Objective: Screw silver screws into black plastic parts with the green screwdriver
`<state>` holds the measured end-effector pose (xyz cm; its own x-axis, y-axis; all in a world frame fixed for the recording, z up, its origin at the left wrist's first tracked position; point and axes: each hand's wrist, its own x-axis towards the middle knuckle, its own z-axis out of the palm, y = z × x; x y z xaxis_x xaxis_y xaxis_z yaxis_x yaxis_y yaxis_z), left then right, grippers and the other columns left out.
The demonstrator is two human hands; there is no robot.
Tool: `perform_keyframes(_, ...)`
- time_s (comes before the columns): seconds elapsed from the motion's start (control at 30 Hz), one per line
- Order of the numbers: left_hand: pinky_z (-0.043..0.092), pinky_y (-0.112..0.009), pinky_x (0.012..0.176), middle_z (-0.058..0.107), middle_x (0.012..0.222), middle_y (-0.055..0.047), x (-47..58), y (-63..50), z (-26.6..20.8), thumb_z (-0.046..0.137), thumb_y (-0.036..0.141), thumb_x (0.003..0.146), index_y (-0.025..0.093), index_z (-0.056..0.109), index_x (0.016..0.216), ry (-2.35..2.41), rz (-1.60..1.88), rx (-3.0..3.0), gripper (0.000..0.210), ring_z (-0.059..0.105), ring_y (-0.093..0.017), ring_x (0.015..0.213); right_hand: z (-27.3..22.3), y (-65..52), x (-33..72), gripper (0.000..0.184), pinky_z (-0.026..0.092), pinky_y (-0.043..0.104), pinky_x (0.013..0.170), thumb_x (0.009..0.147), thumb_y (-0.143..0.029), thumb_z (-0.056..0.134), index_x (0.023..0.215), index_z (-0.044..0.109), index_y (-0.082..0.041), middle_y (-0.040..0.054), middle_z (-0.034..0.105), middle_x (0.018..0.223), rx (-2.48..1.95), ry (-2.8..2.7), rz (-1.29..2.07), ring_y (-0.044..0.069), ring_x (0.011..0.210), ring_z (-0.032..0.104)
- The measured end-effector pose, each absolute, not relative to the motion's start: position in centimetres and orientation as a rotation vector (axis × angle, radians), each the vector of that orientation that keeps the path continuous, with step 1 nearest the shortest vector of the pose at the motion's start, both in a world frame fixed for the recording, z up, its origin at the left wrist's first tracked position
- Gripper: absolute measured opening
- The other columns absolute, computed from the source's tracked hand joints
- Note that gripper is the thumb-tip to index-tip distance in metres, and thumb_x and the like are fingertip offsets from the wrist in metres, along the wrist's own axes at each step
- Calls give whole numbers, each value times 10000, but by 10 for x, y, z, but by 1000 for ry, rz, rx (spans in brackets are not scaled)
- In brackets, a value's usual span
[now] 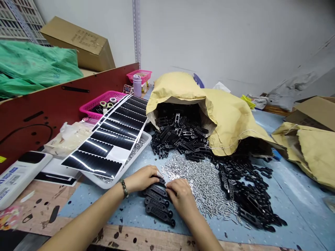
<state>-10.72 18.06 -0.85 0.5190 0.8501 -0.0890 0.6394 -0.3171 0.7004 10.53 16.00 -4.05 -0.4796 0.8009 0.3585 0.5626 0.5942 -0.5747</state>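
Beside a white tray (128,163), the left hand (147,178) pinches a black piece (162,181) at the far end of a row of pieces (158,205); the right hand (181,194) curls beside it, grip unclear. Rightward lie metal pins (206,184).

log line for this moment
left hand: holding black piece; right hand: at same piece; nearer body: row of black pieces; right: loose metal pins
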Motion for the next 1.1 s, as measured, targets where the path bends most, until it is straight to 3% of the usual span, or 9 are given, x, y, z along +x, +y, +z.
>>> perform_keyframes(0.6, 416, -300, 912, 688, 1000, -20, -105, 187, -8, 562, 193, 846, 250, 714, 960, 1171, 321, 2113, 199, 600, -190, 961, -47, 149, 101, 99, 431, 394, 763, 849, -153, 579, 819, 635, -229, 21, 683, 790, -1131, -2183, 504, 216, 776, 602)
perform_keyframes(0.7, 418, -328, 917, 691, 1003, -38, -104, 181, -8, 555, 183, 843, 231, 708, 969, 1214, 343, 2081, 205, 595, -206, 978, -39, 145, 112, 109, 476, 404, 812, 860, -192, 575, 947, 629, -230, 63, 666, 983, -1101, -2219, 539, 237, 922, 607)
perform_keyframes(0.8, 426, -356, 916, 691, 1018, -49, -104, 175, -9, 540, 199, 853, 220, 688, 1008, 1247, 376, 2041, 215, 593, -221, 992, -31, 126, 126, 467, 481, 441, 920, 797, -326, 671, 1222, 501, -232, 125, 513, 1281, -1106, -2240, 543, 295, 1166, 508)
perform_keyframes(0.9, 433, -361, 924, 688, 1054, -39, -104, 164, -4, 501, 250, 893, 229, 659, 1051, 1260, 427, 2000, 224, 595, -214, 1001, -34, 103, 132, 763, 448, 534, 965, 694, -414, 754, 1335, 378, -238, 146, 445, 1350, -1094, -2316, 467, 362, 1228, 442)
perform_keyframes(1.03, 380, -398, 1003, 616, 1199, -39, -104, 130, 26, 397, 298, 956, 247, 577, 1172, 1344, 592, 1945, 285, 525, -224, 1122, -48, 90, 119, 774, 386, 624, 988, 711, -306, 738, 1365, 331, -244, 151, 466, 1331, -1145, -2320, 347, 380, 1212, 446)
perform_keyframes(1.1, 443, -361, 934, 617, 1177, -16, -102, 107, 42, 367, 336, 975, 293, 580, 1153, 1310, 706, 1877, 282, 540, -222, 1089, -51, 90, 114, 743, 351, 637, 1012, 739, -287, 708, 1372, 321, -241, 148, 461, 1336, -1171, -2300, 335, 375, 1225, 434)
